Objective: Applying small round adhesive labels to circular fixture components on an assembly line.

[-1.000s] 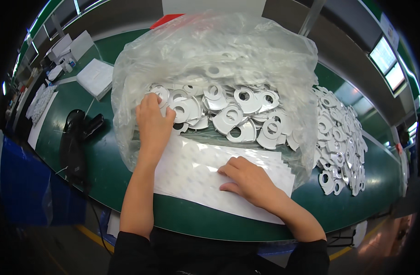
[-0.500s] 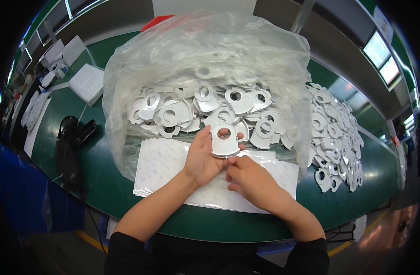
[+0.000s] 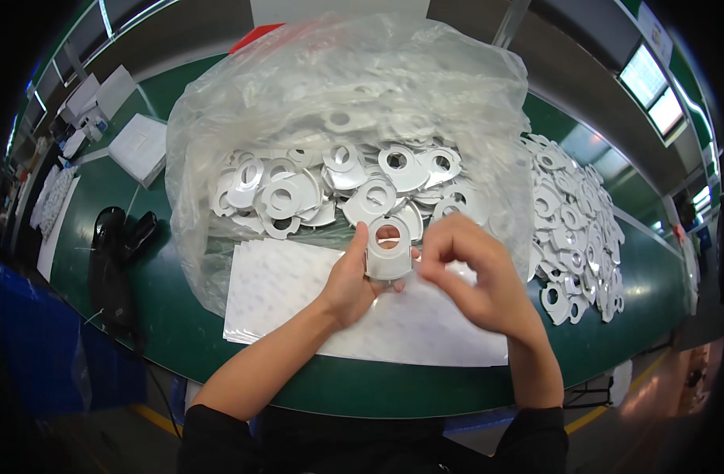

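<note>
- A long green-topped workbench (image 3: 180,332) curves across a workshop, with lit windows at the far right and dark floor below the near edge.
- On it lies a stack of white rectangular backing sheets (image 3: 299,292), and behind that a big crumpled clear plastic bag (image 3: 338,87) gapes open, full of flat white die-cut pieces with round holes (image 3: 299,193).
- To the right, a loose heap of the same white holed pieces (image 3: 575,229) spreads along the bench; to the left lie a black handheld device (image 3: 113,237) and a few white boxes (image 3: 137,146).
- The left hand (image 3: 350,280) is clamped on one flat white piece with a round hole (image 3: 388,251), thumb up along its left edge, holding it upright just above the sheets and in front of the bag's mouth.
- The right hand (image 3: 476,276) has its fingertips pinched together at the piece's right edge, touching it.
- The step in hand looks like picking at that edge, perhaps to separate a layer or liner; whether anything has lifted is too small to tell.
- The next move would call for a firm left-hand hold and a fine pinch on the thin edge.
</note>
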A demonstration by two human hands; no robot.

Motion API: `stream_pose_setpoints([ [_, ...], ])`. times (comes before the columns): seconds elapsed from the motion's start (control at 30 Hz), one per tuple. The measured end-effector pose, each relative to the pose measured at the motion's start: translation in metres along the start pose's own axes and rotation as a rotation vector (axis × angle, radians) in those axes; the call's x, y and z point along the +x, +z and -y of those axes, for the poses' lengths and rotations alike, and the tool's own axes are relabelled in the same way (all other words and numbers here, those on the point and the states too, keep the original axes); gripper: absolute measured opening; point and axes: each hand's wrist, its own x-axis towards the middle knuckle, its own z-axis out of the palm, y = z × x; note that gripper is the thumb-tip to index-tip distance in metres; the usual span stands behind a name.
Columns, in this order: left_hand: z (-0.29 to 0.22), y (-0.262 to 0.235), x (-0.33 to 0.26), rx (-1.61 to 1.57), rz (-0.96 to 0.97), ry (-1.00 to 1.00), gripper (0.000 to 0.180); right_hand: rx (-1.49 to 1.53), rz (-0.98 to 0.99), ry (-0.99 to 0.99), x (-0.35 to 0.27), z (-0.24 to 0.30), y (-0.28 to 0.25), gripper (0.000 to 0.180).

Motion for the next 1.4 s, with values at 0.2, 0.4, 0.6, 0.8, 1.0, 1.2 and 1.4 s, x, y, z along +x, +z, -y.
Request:
stream_pose_setpoints([
  [0.2,0.0,0.0,0.0,0.003,0.088,0.006,0.064,0.208,-0.207,0.326,0.009,-0.05,0.021,0.01],
  [0.4,0.0,-0.001,0.001,-0.016,0.063,0.002,0.062,0.393,-0.087,0.462,0.005,-0.063,0.026,0.011],
  [0.6,0.0,-0.001,0.002,0.013,0.069,0.01,0.062,0.314,-0.091,0.398,0.005,-0.061,0.026,0.01],
  [0.8,0.0,0.0,0.001,0.027,0.064,0.006,0.063,0.317,-0.086,0.412,0.005,-0.061,0.026,0.01],
  [1.0,0.0,0.0,0.001,0.02,0.04,-0.007,0.064,0.322,-0.117,0.399,0.005,-0.063,0.027,0.015],
  [1.2,0.0,0.0,0.001,0.029,0.057,0.002,0.064,0.32,-0.117,0.402,0.005,-0.063,0.028,0.016],
  [1.4,0.001,-0.002,0.002,0.009,0.066,-0.001,0.064,0.286,-0.145,0.373,0.004,-0.063,0.03,0.014],
])
